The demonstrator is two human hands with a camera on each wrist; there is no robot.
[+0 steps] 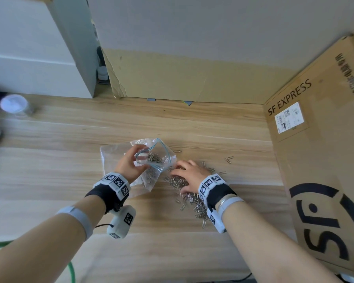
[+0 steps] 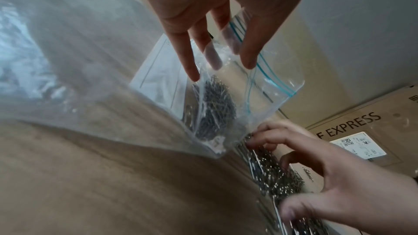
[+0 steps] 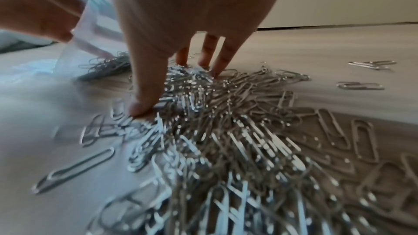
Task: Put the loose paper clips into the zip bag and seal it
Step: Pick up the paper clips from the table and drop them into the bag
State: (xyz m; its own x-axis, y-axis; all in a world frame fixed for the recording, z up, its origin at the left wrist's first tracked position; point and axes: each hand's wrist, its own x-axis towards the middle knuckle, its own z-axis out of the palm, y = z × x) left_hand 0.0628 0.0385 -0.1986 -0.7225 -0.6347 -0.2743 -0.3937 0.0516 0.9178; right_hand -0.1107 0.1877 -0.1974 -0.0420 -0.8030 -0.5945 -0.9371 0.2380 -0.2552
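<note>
Silver wire paper clips [image 3: 226,140] fill the bottom of the right wrist view, heaped under the right hand [image 3: 181,24], whose thumb and fingertips [image 3: 144,106] press down into the pile, curled around a clump of them. From the head view that same right hand [image 1: 189,175] covers the pile's far end on the pale wood-grain desk [image 1: 70,160], with a few stray clips [image 1: 228,159] lying apart to the right.

To its left, the left hand [image 1: 131,163] pinches the rim of the clear plastic zip bag with a blue seal strip [image 1: 151,158], lifting its mouth open. Only the left wrist view shows how: thumb outside, fingers [image 2: 212,54] tucked inside the film, and a dark clump of clips already lying in the bag's bottom [image 2: 214,106], just beside the loose pile.

Beyond the desk stands a brown cardboard sheet against a grey wall [image 1: 213,21], and at the right a large cardboard box printed "SF EXPRESS" [image 1: 315,139].
</note>
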